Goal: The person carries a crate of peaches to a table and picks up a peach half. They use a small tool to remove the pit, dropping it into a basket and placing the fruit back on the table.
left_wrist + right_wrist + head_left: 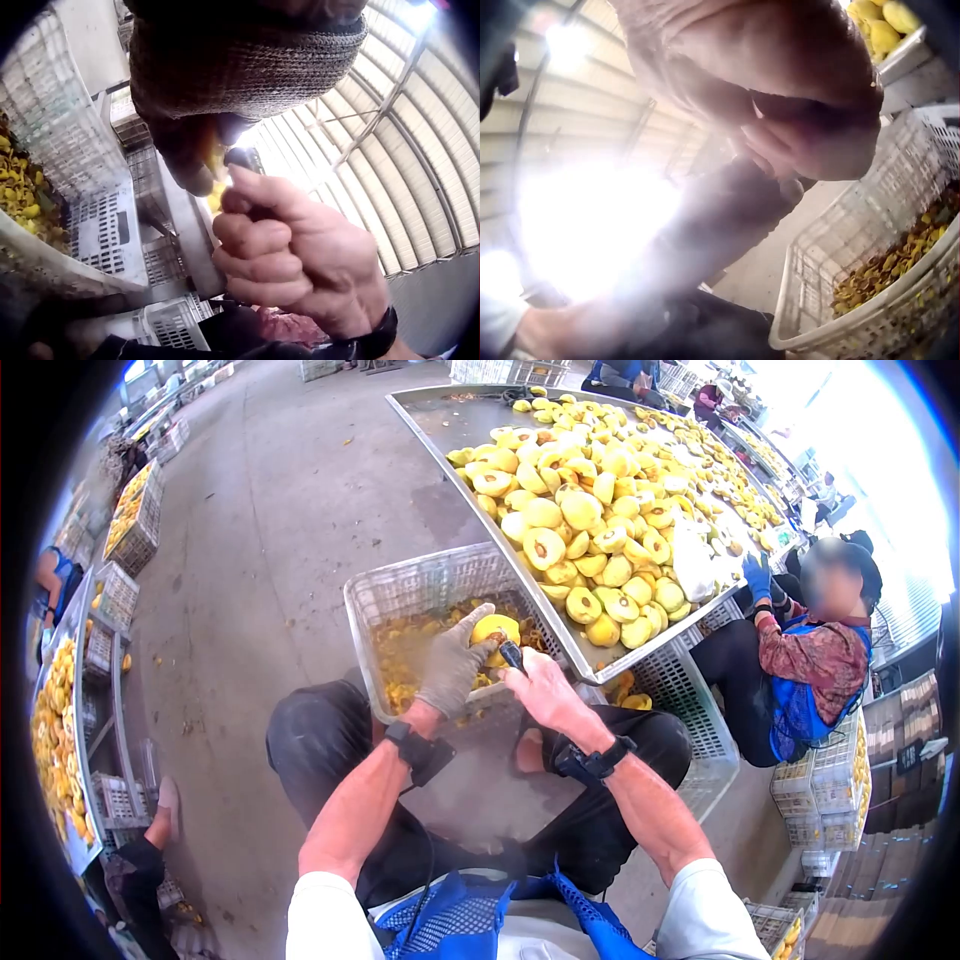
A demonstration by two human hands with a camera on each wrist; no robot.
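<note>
Above a plastic crate, my left hand (450,668), in a grey knit glove, holds a yellow peach half (494,629) with a reddish-brown hollow. My bare right hand (552,695) grips a small tool by its dark handle (511,655), with the tool's end right at the fruit; its working tip is hidden. In the left wrist view, the right hand's fingers (259,251) curl around the handle, close under the glove (247,75). Below both hands, the whitish crate (395,582) holds yellow and brown fruit scraps (889,270).
A metal table (425,435) piled with peach halves (583,510) stands ahead to the right. Beside it sits a person in a blue apron (800,690). Another white crate (700,705) stands under the table corner. At far left is another fruit-laden table (98,760).
</note>
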